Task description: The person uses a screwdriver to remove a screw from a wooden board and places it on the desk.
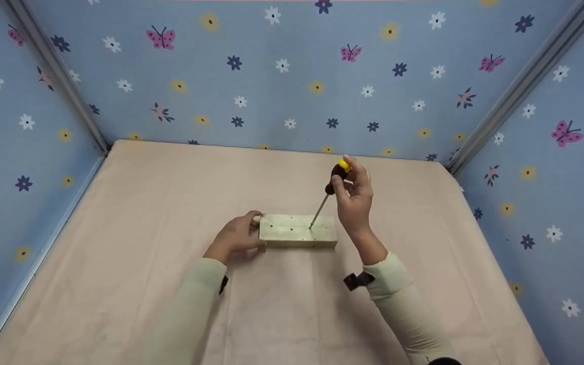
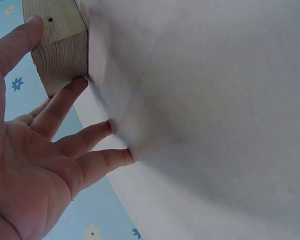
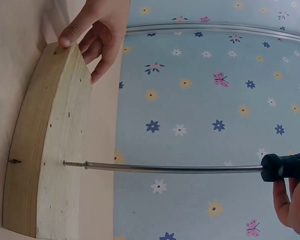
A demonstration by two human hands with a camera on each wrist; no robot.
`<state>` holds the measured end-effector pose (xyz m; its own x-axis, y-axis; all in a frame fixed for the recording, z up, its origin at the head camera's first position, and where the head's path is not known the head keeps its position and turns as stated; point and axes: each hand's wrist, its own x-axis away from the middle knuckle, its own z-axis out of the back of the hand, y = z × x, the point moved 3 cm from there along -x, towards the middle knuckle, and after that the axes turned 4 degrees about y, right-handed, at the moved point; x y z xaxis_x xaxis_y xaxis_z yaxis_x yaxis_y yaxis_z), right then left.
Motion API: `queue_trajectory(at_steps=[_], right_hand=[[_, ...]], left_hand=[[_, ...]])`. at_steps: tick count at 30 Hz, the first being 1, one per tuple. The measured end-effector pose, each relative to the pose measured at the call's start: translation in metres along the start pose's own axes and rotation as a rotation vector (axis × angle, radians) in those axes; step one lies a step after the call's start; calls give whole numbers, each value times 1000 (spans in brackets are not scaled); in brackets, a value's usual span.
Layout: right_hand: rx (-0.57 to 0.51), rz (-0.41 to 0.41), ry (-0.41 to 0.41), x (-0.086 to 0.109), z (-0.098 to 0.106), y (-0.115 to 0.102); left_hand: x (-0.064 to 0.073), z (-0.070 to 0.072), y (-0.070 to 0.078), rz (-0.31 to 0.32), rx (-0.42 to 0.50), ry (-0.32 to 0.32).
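A pale wooden block (image 1: 277, 234) with several small holes lies on the cloth-covered table. At its left end my left hand (image 1: 236, 233) holds it, thumb at the near corner and index finger at the far one; in the left wrist view the other fingertips touch the cloth. My right hand (image 1: 355, 197) grips a screwdriver (image 3: 175, 169) by its black and yellow handle (image 1: 339, 171), above and right of the block. The shaft slants down to a screw (image 3: 75, 163), whose threads mostly stand out of the block's top face. The driver's tip meets the screw head.
Pink cloth (image 1: 135, 203) covers the table around the block. Blue flowered panels (image 1: 271, 76) with grey metal posts (image 1: 61, 76) enclose the back and sides. A dark camera mount (image 1: 358, 280) sits at the right wrist.
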<state>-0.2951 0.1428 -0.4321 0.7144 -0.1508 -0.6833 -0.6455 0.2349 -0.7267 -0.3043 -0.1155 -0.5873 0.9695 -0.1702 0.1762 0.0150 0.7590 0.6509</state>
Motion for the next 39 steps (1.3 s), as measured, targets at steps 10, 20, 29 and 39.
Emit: queue_trajectory(at_steps=[10, 20, 29, 39], right_hand=[[4, 28, -3, 0, 2, 2], [9, -32, -11, -1, 2, -9], [109, -20, 38, -2, 3, -34], [141, 7, 13, -2, 6, -7]], left_hand=[[2, 0, 1, 13, -1, 7], [2, 0, 1, 37, -5, 4], [2, 0, 2, 38, -14, 4], [3, 1, 1, -12, 30, -1]])
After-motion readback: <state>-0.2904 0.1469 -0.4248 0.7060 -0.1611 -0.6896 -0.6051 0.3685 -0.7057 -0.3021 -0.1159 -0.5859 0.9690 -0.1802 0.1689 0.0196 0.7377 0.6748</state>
